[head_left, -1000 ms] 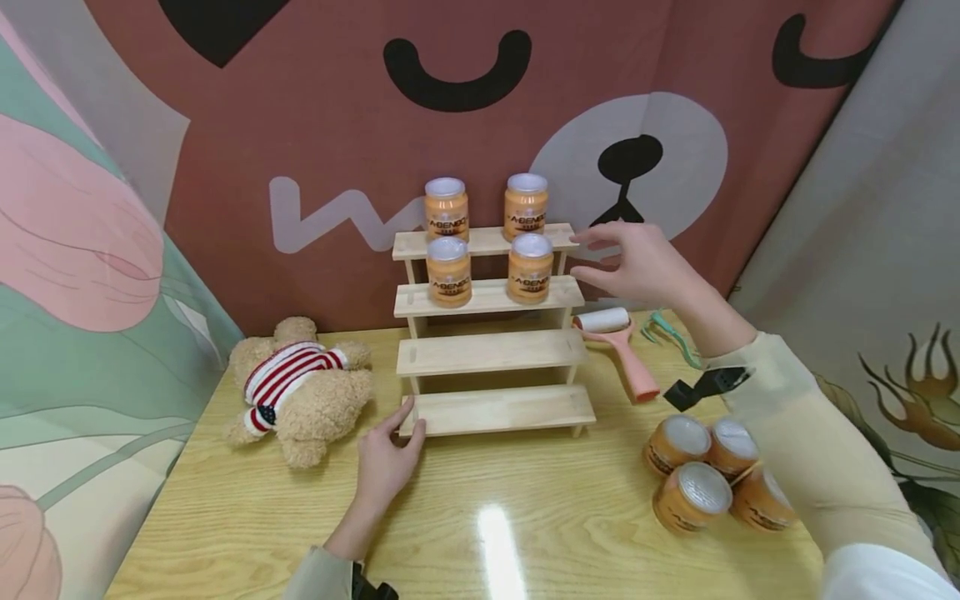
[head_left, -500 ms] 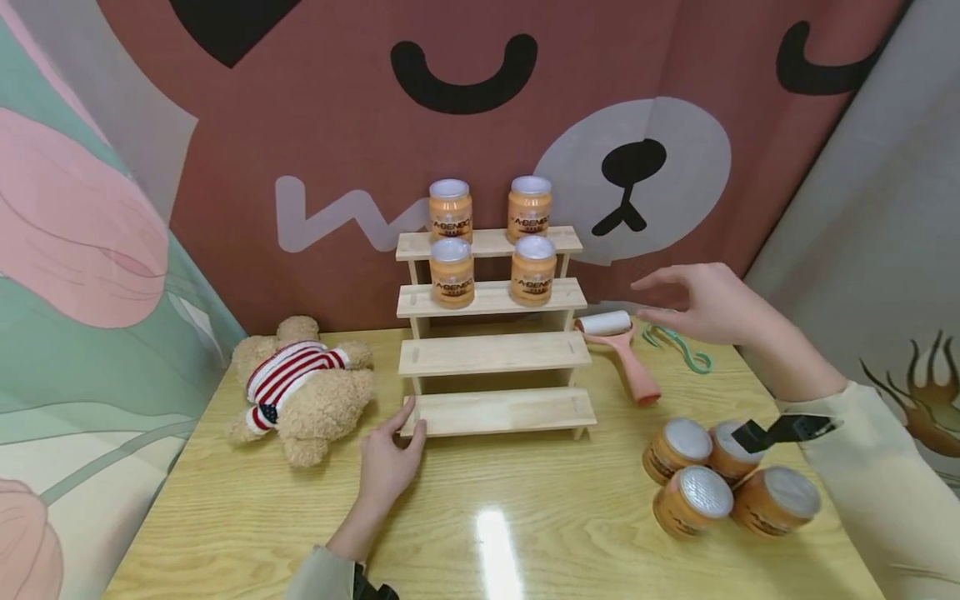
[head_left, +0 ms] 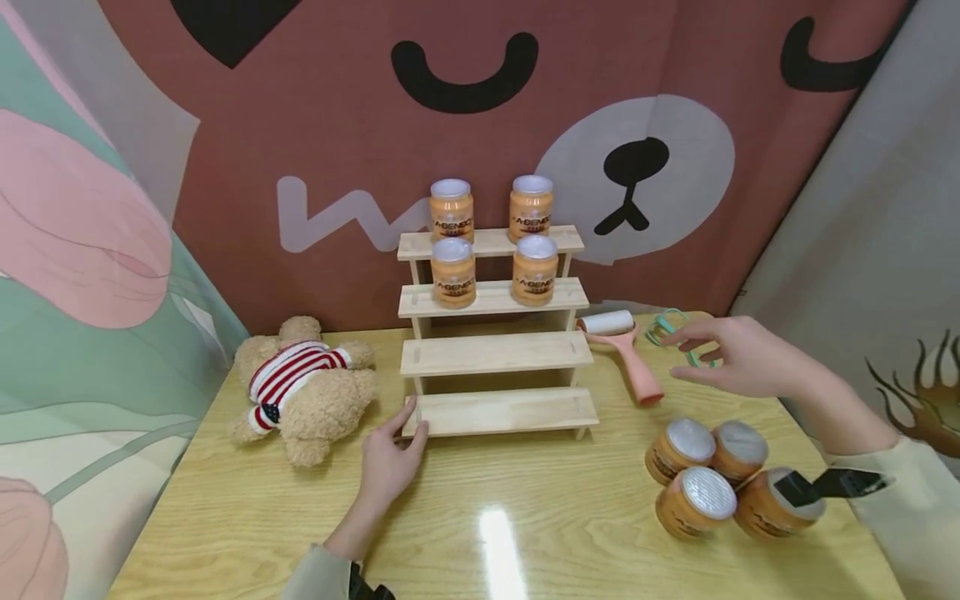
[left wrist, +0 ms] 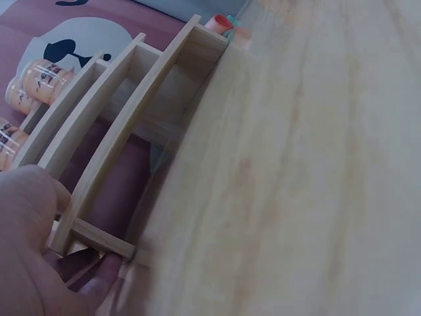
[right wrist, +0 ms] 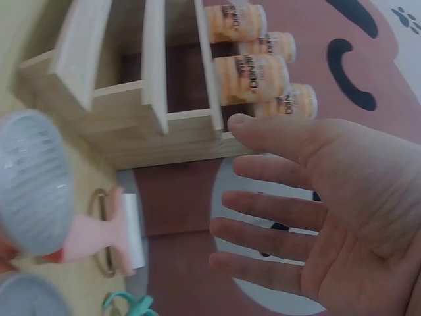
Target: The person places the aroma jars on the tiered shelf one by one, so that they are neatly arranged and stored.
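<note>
Lowering from the upper shelves, our right hand point(head_left: 738, 358) now hovers empty, fingers spread, at 12 o'clock of the four lying orange jars with silver lids point(head_left: 708, 475) on the bench point(head_left: 525, 517). Our left hand point(head_left: 386, 462) still touches the pale wooden stepped rack point(head_left: 498, 411).

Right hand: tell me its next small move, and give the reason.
Probably lower the right hand toward the four orange jars on the table and grip one. It is open, holding nothing, just above them; the rack has two bare lower shelves, steadied by the left hand.
</note>
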The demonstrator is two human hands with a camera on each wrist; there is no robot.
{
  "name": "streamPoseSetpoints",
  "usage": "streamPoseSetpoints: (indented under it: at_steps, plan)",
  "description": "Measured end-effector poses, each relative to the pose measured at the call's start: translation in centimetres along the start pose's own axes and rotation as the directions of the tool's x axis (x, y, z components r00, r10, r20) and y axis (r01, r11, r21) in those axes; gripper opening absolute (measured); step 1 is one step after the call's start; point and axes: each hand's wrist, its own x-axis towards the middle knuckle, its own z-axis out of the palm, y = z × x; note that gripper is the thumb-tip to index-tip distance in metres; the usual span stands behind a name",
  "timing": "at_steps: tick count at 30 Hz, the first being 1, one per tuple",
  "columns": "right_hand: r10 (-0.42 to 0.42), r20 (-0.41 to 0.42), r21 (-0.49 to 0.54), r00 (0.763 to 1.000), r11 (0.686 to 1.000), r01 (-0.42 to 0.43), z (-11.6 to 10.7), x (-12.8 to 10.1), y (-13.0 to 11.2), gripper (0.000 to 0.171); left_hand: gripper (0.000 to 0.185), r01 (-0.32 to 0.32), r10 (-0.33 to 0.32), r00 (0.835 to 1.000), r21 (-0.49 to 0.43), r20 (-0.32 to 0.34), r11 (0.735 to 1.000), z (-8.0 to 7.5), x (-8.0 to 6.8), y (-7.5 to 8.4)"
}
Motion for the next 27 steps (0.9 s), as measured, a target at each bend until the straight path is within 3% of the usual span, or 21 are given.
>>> streamPoseSetpoints:
  at_steps: [8, 14, 18, 23, 27]
  plan:
    - [-0.017, 0.102, 0.037, 0.995, 0.999, 0.013, 1.9, -1.4, 0.6, 0.036, 0.062, -0.010, 0.011, 1.000, -0.036, 0.005, 0.999, 0.0, -0.2, -0.2]
    - [-0.032, 0.211, 0.118, 0.977, 0.993, 0.007, 3.5, -2.8, 1.5, 0.037, 0.072, -0.011, 0.012, 1.000, -0.055, 0.020, 0.998, -0.1, -0.2, -0.3]
    - [-0.018, 0.261, 0.117, 0.965, 0.993, -0.013, 4.5, -3.3, 1.7, 0.040, 0.078, -0.003, 0.006, 0.999, -0.069, 0.037, 0.998, -0.2, -0.2, -0.4]
    - [0.000, 0.276, 0.105, 0.961, 0.994, -0.030, 5.3, -3.7, 1.8, 0.042, 0.080, 0.000, 0.003, 0.999, -0.064, 0.042, 0.998, -0.4, -0.2, -0.3]
    - [-0.048, 0.279, 0.158, 0.959, 0.987, 0.004, 5.6, -3.8, 1.6, 0.046, 0.080, 0.006, -0.003, 0.999, -0.058, 0.042, 0.998, -0.4, -0.2, -0.1]
